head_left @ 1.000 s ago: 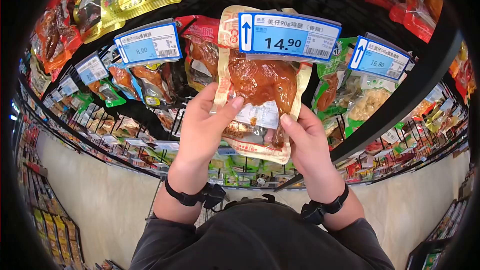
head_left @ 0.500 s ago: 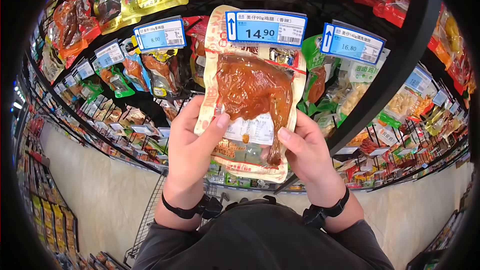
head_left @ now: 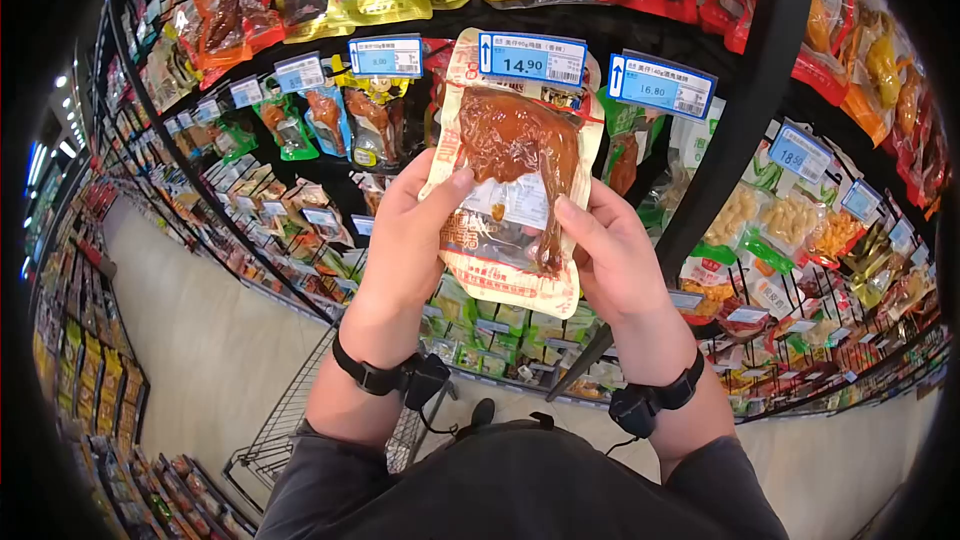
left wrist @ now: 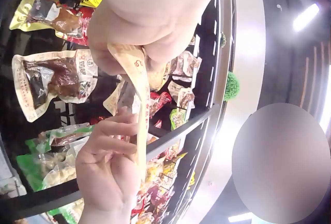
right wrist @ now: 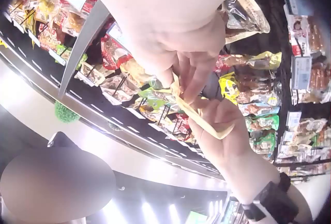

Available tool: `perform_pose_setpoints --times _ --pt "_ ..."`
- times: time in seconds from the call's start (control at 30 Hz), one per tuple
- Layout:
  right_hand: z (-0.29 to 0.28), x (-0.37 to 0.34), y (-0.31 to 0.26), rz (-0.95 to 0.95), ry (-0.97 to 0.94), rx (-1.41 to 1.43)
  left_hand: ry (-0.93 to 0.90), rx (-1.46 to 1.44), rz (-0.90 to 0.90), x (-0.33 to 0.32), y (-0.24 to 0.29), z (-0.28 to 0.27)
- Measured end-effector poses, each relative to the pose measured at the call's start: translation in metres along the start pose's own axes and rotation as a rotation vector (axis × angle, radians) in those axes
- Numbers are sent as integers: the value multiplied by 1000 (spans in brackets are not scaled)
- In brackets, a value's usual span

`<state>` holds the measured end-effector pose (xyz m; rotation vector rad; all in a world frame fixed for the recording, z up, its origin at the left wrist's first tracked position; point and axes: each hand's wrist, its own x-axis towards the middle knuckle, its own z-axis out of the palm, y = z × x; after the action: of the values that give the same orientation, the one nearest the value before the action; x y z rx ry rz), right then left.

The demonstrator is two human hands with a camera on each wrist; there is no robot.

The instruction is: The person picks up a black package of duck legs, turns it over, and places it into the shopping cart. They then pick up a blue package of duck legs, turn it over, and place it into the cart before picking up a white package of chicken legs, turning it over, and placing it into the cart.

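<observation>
A vacuum-packed chicken leg (head_left: 515,130) in a cream-edged pouch is held upright between both hands. At its left edge the left hand (head_left: 405,230) grips it, thumb on the front and fingers behind. The right hand (head_left: 620,255) pinches the lower right edge in the same way, its thumb beside the drumstick's thin end. A blue-bordered price tag (head_left: 530,58) reading 14.90 overlaps the pouch's top in the head view. Seen nearly edge-on in the left wrist view, the pouch (left wrist: 135,68) runs between the two hands, and a similar cream pouch (left wrist: 59,81) hangs behind.
Packaged meats hang on dark racks all round. A 16.80 tag (head_left: 660,85) stands to the right, near a slanting black post (head_left: 740,160). Below left is a wire shopping cart (head_left: 285,420) on the pale floor (head_left: 200,340). More shelves (head_left: 105,380) line the far left.
The shelf and its tags look smaller and farther off, with more floor and cart showing. The pouch also appears smaller. Both hands keep their hold on it.
</observation>
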<state>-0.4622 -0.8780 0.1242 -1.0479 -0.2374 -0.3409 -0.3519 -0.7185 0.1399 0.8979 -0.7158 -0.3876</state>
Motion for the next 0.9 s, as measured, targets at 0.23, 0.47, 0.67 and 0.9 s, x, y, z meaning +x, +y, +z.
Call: perform_pose_setpoints --times 0.23,0.47,0.67,0.9 --pt "-6 -8 -1 17 35 26 94 24 12 -15 -17 10" --pt "-22 -8 10 -3 80 -78 41 100 47 -12 -32 6" --pt "-22 3 12 -75 57 -235 13 141 65 3 -35 -9" --pt "-17 10 19 -65 96 -317 -57 180 40 11 -22 -28"
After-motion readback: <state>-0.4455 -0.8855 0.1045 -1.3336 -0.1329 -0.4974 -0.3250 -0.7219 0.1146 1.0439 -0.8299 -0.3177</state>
